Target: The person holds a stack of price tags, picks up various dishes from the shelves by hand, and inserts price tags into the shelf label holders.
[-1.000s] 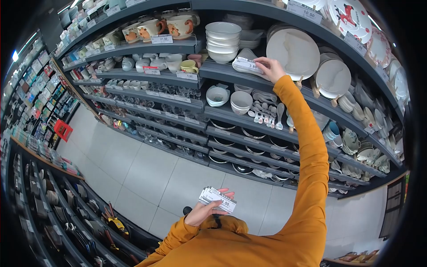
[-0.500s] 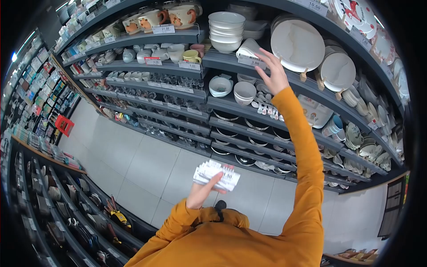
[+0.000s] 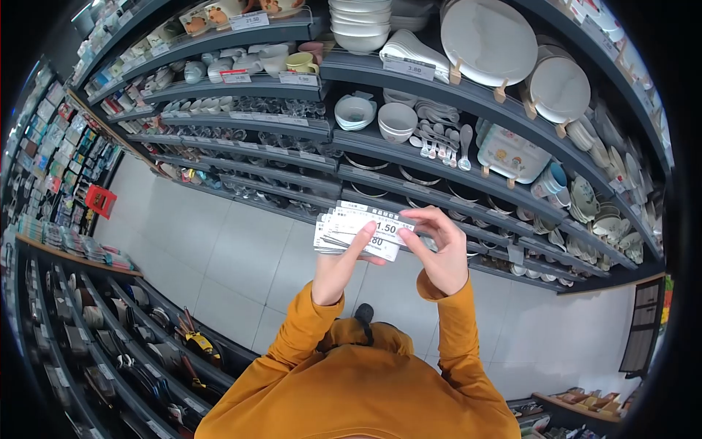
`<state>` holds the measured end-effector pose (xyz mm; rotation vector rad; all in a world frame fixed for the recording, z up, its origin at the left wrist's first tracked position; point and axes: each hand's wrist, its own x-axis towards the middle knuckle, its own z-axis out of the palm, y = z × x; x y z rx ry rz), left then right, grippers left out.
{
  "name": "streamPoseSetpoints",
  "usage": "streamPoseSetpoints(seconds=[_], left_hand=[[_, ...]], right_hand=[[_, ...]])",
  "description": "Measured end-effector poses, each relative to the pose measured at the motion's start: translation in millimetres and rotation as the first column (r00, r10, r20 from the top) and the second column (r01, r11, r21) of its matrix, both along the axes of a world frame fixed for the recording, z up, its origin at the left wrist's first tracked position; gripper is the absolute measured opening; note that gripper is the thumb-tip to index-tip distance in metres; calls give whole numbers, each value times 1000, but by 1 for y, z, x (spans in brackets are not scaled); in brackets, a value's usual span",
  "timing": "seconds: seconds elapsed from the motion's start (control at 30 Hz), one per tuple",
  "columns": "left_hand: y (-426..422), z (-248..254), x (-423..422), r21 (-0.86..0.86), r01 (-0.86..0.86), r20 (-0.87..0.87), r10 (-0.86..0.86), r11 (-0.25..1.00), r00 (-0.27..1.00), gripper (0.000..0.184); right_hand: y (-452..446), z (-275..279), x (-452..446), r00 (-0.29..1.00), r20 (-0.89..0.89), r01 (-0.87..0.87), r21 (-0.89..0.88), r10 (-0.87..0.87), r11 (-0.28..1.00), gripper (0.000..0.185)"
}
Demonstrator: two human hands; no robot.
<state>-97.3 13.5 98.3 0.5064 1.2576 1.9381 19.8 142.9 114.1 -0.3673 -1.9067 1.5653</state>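
Note:
In front of my chest, my left hand (image 3: 342, 265) is closed around a fanned stack of white price tags (image 3: 344, 238), its thumb pressed on top. The uppermost price tag (image 3: 376, 222) reads 1.50, and part of another number ending in 80 shows below it. My right hand (image 3: 441, 252) is at the right end of the stack, thumb and index finger pinching the edge of the top tag. Its other fingers are curled.
Ahead, a shelf label reading 3.80 (image 3: 408, 67) sits below white spoons (image 3: 417, 50), between stacked white bowls (image 3: 360, 25) and a large plate (image 3: 488, 40). Lower shelves hold bowls, small spoons and a patterned tray (image 3: 514, 152). Another shelf rack (image 3: 110, 358) stands at lower left.
My right hand has come down from the shelf with the spoons to the tags. My left hand has raised the stack slightly, and the view has shifted.

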Motion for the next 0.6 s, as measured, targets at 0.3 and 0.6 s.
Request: streamPoseSetpoints(seconds=[0.3,0.6], left_hand=[[4,3,6,17,21,2,-21,1000,1000,25],[7,1,10,-6,-4,29,4,1000,1000,23]], right_hand=[[8,-4,5,999,1,43,-52,-43,998,23],[13,-5,7,999,32,37,-6,-37,999,20]])
